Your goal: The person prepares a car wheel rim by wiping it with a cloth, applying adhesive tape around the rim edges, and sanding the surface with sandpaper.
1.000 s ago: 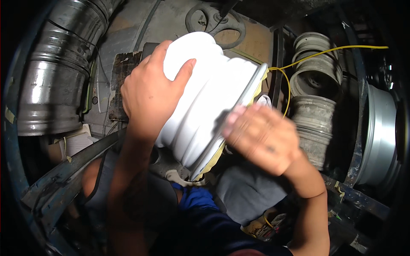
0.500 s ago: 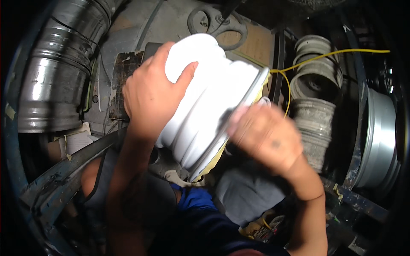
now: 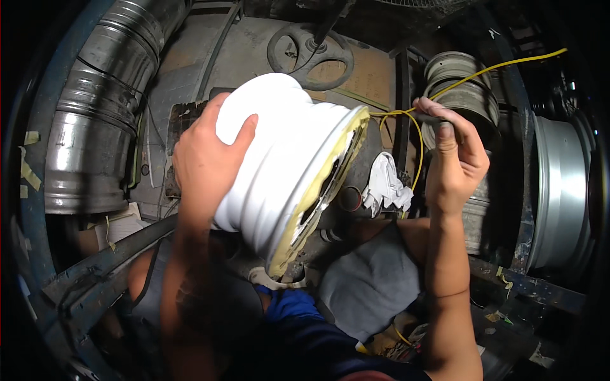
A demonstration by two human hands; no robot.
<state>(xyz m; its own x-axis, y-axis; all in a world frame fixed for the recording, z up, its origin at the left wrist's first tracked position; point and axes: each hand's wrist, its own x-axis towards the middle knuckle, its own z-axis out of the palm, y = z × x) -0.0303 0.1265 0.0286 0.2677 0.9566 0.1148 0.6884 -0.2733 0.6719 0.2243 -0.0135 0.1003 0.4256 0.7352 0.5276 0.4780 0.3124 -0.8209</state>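
Two hands busy, left hand [image 3: 206, 159] gripping white wheel rim [image 3: 286, 165], right hand [image 3: 454, 159] pinching yellow wire [image 3: 419, 146], dim cluttered workshop

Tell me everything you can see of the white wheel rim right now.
The white wheel rim is a stepped, ribbed barrel, seemingly painted metal, tilted with its open face toward the lower right. A yellowish coating rings that face's edge. The left hand grips its upper barrel, thumb across the top. Its lower edge sits near the person's lap. The right hand is off it, holding a yellow cord beside it.
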